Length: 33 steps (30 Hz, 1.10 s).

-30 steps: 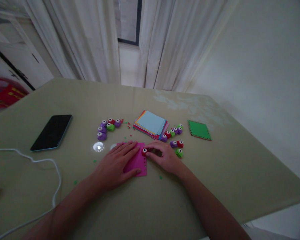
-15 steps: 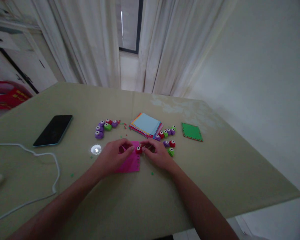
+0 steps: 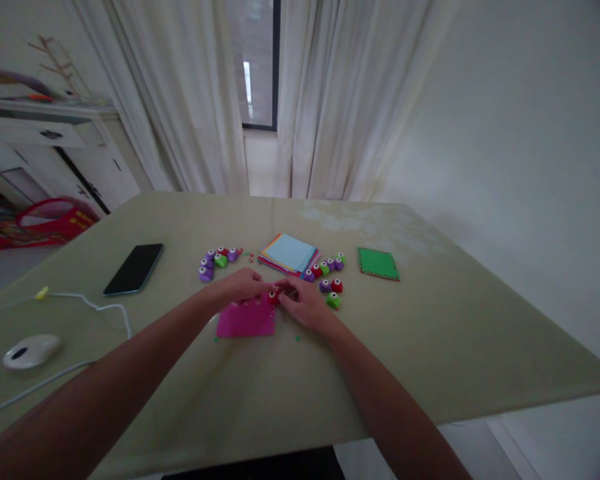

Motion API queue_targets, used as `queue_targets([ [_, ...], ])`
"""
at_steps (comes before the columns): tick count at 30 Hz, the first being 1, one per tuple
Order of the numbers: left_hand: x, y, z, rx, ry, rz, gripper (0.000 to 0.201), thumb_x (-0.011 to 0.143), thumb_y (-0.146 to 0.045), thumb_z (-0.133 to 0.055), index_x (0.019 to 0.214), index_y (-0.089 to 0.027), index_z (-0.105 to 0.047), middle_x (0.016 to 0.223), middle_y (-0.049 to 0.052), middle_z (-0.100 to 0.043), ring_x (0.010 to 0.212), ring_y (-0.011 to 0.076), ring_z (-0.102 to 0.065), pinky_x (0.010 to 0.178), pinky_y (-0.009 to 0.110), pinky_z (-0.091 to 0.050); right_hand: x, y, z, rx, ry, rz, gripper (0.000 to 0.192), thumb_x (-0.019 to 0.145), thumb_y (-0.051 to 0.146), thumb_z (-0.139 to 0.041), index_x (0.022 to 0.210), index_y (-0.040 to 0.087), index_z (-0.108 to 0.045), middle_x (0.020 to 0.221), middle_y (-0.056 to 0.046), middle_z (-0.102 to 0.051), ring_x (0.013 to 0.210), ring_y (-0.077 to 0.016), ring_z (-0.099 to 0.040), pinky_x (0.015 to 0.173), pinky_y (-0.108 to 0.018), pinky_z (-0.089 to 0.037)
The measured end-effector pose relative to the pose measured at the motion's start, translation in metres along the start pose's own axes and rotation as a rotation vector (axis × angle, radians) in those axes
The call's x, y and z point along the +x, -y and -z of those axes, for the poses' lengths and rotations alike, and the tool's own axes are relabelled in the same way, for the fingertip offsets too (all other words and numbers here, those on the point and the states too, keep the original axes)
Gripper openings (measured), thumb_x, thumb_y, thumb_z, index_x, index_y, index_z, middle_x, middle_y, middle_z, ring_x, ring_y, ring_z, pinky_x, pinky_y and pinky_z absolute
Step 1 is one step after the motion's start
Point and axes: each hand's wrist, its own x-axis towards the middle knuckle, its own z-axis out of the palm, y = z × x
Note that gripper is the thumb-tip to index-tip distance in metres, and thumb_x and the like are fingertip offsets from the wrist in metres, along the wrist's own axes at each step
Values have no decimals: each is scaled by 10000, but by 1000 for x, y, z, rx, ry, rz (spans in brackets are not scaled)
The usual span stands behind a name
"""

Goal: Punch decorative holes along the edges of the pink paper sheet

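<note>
A pink sheet [image 3: 247, 321] with small holes along its edge lies flat in front of me. At its upper right corner sits a small red piece with a white eye [image 3: 273, 297], partly covered by my fingers. My right hand [image 3: 304, 301] is closed, thumb and fingers pinching this red piece from the right. My left hand [image 3: 245, 285] reaches over the sheet's upper edge, fingers bent and tips meeting the red piece; what they grip is hidden. Close to my right hand are a green one-eyed piece [image 3: 333, 301], a purple one [image 3: 325, 285] and a red one [image 3: 337, 285].
A stack of coloured sheets [image 3: 290, 253] lies beyond my hands, a green sheet with a stitched-looking edge [image 3: 378, 263] to the right. More one-eyed pieces [image 3: 207, 273] form a curve at left. A phone [image 3: 134, 269], white mouse [image 3: 32, 351] and white cable [image 3: 83, 298] lie farther left.
My left hand has moved right and up, off the sheet's left part and onto the red piece. The view has tilted up and shifted left.
</note>
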Motion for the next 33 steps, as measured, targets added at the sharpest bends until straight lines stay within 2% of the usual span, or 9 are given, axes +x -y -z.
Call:
queue_targets([
  [11, -4, 1, -1, -97, 30, 11, 635, 530, -769, -861, 659, -213, -584, 522, -58, -481, 479, 104, -364, 490, 258, -197, 0, 3, 0, 5, 1, 12, 298, 907, 57, -688, 1180, 155, -754, 1013, -74, -791, 861, -178, -704, 797, -298, -548],
  [19, -1, 5, -9, -194, 12, 82, 659, 551, -728, -902, 706, -241, -485, 545, -90, -445, 476, 95, -357, 484, 247, -208, 0, 1, -1, 2, -12, 23, 290, 914, 61, -697, 1188, 135, -759, 1009, -77, -777, 813, -161, -681, 773, -289, -545],
  [23, -3, 7, -12, -165, -43, 115, 616, 655, -685, -913, 733, -228, -507, 557, -92, -456, 475, 99, -406, 467, 241, -228, -1, 11, 4, -18, -13, 70, 250, 927, 101, -724, 1167, 150, -774, 1033, -75, -759, 802, -152, -668, 752, -278, -537],
  [26, -4, 5, -14, -112, -57, 130, 442, 884, -583, -822, 872, -186, -628, 695, -52, -578, 551, 115, -535, 496, 231, -384, 4, 26, 9, -170, 53, 179, 219, 925, 73, -709, 1104, 161, -801, 1046, -82, -764, 845, -169, -672, 797, -293, -532],
  [28, -4, 1, -15, -73, -53, 144, 315, 1012, -467, -730, 1053, -159, -684, 906, 8, -684, 699, 142, -647, 615, 271, -544, 11, 36, 12, -300, 118, 220, 226, 906, 30, -682, 1032, 166, -810, 1020, -79, -776, 887, -190, -679, 846, -309, -520],
  [30, -4, -2, -15, -37, -44, 162, 289, 1053, -398, -693, 1207, -155, -685, 1113, 61, -714, 877, 186, -710, 759, 352, -626, 19, 42, 12, -374, 170, 221, 220, 877, 8, -665, 921, 170, -808, 956, -71, -781, 896, -207, -677, 864, -316, -500],
  [33, -3, -6, -16, 3, -33, 187, 337, 1048, -382, -704, 1304, -166, -669, 1263, 97, -700, 1038, 239, -722, 876, 431, -638, 27, 45, 12, -419, 216, 198, 211, 861, 15, -649, 804, 166, -785, 890, -64, -774, 860, -203, -658, 834, -300, -467],
])
